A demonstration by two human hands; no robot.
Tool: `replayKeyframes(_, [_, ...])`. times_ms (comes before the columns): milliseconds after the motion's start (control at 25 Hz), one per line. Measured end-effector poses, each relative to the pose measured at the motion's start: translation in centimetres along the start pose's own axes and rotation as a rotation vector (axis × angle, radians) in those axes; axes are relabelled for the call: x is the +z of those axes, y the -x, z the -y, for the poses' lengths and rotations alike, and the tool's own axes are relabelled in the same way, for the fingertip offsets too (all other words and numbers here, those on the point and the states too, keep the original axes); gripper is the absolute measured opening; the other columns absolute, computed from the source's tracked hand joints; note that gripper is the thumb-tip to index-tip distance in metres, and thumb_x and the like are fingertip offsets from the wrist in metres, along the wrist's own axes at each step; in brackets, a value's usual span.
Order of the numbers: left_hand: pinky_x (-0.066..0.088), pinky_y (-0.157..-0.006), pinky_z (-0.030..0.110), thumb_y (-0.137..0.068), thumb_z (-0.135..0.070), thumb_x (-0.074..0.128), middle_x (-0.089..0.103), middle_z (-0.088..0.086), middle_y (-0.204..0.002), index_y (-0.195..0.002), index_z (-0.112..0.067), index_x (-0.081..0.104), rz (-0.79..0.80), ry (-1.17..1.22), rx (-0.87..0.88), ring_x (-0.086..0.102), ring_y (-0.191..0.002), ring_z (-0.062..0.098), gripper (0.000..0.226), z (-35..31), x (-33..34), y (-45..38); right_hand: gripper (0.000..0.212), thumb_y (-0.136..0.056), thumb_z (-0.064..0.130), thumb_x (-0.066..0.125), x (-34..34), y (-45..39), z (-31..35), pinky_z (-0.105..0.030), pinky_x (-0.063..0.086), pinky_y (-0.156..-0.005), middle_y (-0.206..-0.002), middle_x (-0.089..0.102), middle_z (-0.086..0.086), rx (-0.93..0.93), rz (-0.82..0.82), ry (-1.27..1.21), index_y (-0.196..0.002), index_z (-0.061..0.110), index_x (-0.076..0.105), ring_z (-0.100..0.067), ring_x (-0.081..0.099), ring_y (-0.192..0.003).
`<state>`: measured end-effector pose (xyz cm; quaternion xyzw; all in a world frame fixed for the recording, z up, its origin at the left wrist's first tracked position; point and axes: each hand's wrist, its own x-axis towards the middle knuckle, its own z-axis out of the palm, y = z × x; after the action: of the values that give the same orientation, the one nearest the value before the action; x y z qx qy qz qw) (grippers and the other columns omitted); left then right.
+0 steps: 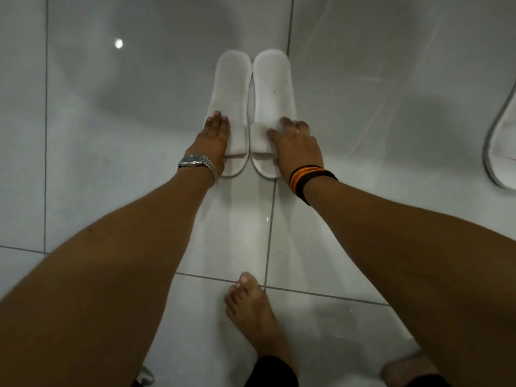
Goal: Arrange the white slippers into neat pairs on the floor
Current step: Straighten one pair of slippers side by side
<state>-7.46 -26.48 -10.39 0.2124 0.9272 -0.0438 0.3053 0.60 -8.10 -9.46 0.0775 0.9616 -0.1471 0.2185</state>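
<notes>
1. Nearest the camera, at the bottom centre of the frame, a bare foot [247, 308] stands on the glossy tiled floor [83, 121]; the two forearms reach past it toward the middle.
2. The left hand [213, 138], with a wristwatch [196, 163] on its wrist, lies flat with fingers together along the outer edge of the left slipper [231, 90]. This grip pinches nothing; it presses sideways.
3. The right hand [296, 143], with a striped wristband [310, 178], rests fingers slightly spread on the strap of the right slipper [272, 88], pressing down, not clasping.
4. The pair lies in the centre of the frame, side by side and almost touching, open toes toward the person, both hands on the near ends.
5. To finish well, I judge: nudge inward evenly, keeping the near ends level.
6. Another slipper [502, 146] lies at the right edge, well apart, not yet paired.
</notes>
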Motion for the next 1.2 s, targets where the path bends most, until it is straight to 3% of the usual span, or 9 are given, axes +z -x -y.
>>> replayKeyframes(120, [0.019, -0.123, 0.04, -0.093, -0.009, 0.062, -0.008, 0.012, -0.167, -0.158, -0.008, -0.002, 0.027, -0.023, -0.003, 0.002, -0.154, 0.027, 0.092, 4.5, -1.1, -0.8, 0.049, -0.093, 0.0, 0.05, 0.2, -2.6, 3.4, -0.044, 0.053, -0.096, -0.151, 0.034, -0.014, -0.001, 0.007, -0.035, -0.139, 0.016, 0.052, -0.04, 0.034, -0.134])
replayKeyframes(280, [0.022, -0.123, 0.041, -0.093, -0.006, 0.06, -0.009, 0.01, -0.167, -0.158, -0.009, -0.004, 0.044, -0.008, 0.01, 0.001, -0.154, 0.026, 0.092, 5.3, -1.5, -1.2, 0.053, -0.09, -0.002, 0.054, 0.4, -3.5, 3.4, -0.044, 0.052, -0.098, -0.152, 0.034, -0.014, -0.02, -0.012, -0.06, -0.14, 0.017, 0.052, -0.039, 0.034, -0.135])
replayKeyframes(440, [0.022, -0.123, 0.042, -0.081, 0.013, 0.06, -0.008, 0.014, -0.166, -0.157, -0.007, -0.008, -0.053, 0.0, -0.028, 0.002, -0.154, 0.03, 0.104, 3.2, -2.4, 0.9, 0.062, -0.095, 0.005, 0.054, 0.0, -0.7, -0.1, -0.045, 0.041, -0.112, -0.163, 0.021, -0.013, -0.034, -0.068, -0.124, -0.152, 0.022, 0.037, -0.036, 0.019, -0.149])
replayKeyframes(560, [0.018, -0.125, 0.043, -0.082, 0.019, 0.052, -0.004, 0.017, -0.166, -0.157, -0.005, -0.004, -0.151, 0.004, -0.004, 0.002, -0.154, 0.032, 0.097, -1.1, -2.5, 3.7, 0.06, -0.096, 0.012, 0.056, -0.7, 4.1, -6.6, -0.043, 0.034, -0.119, -0.163, 0.022, -0.012, 0.042, -0.113, -0.107, -0.152, 0.02, 0.037, -0.034, 0.019, -0.15])
replayKeyframes(720, [0.012, -0.126, 0.039, -0.089, 0.011, 0.051, -0.002, 0.014, -0.166, -0.158, -0.005, -0.002, -0.184, 0.017, 0.165, 0.002, -0.154, 0.028, 0.088, -13.5, -1.3, 4.2, 0.064, -0.093, 0.009, 0.059, -2.3, 11.0, -18.7, -0.042, 0.032, -0.121, -0.16, 0.029, -0.013, 0.19, -0.174, -0.157, -0.152, 0.017, 0.037, -0.032, 0.025, -0.149])
replayKeyframes(960, [0.003, -0.125, 0.035, -0.089, -0.005, 0.065, -0.009, 0.014, -0.166, -0.157, -0.005, -0.005, -0.131, 0.111, 0.352, -0.005, -0.154, 0.028, 0.098, -39.3, -0.1, -1.1, 0.056, -0.095, 0.011, 0.052, -5.1, 17.7, -38.6, -0.045, 0.033, -0.12, -0.16, 0.03, -0.016, 0.472, -0.332, -0.117, -0.15, 0.011, 0.039, -0.034, 0.027, -0.148])
replayKeyframes(1080, [0.002, -0.126, 0.039, -0.092, -0.024, 0.065, -0.011, 0.014, -0.166, -0.157, -0.005, -0.005, -0.077, 0.092, 0.448, -0.008, -0.154, 0.028, 0.098, -49.3, 0.6, -3.3, 0.061, -0.097, 0.013, 0.047, -4.5, 19.4, -45.6, -0.049, 0.034, -0.118, -0.163, 0.022, -0.015, 0.582, -0.22, -0.134, -0.155, 0.012, 0.028, -0.035, 0.022, -0.149])
replayKeyframes(1200, [-0.002, -0.126, 0.041, -0.092, -0.031, 0.065, -0.014, 0.012, -0.166, -0.157, -0.007, -0.007, 0.044, -0.035, 0.454, -0.01, -0.154, 0.029, 0.1, -54.7, 1.7, -4.5, 0.064, -0.098, 0.017, 0.048, -3.6, 20.1, -48.9, -0.051, 0.04, -0.112, -0.165, 0.018, -0.009, 0.501, -0.081, -0.163, -0.157, 0.016, 0.023, -0.033, 0.019, -0.15])
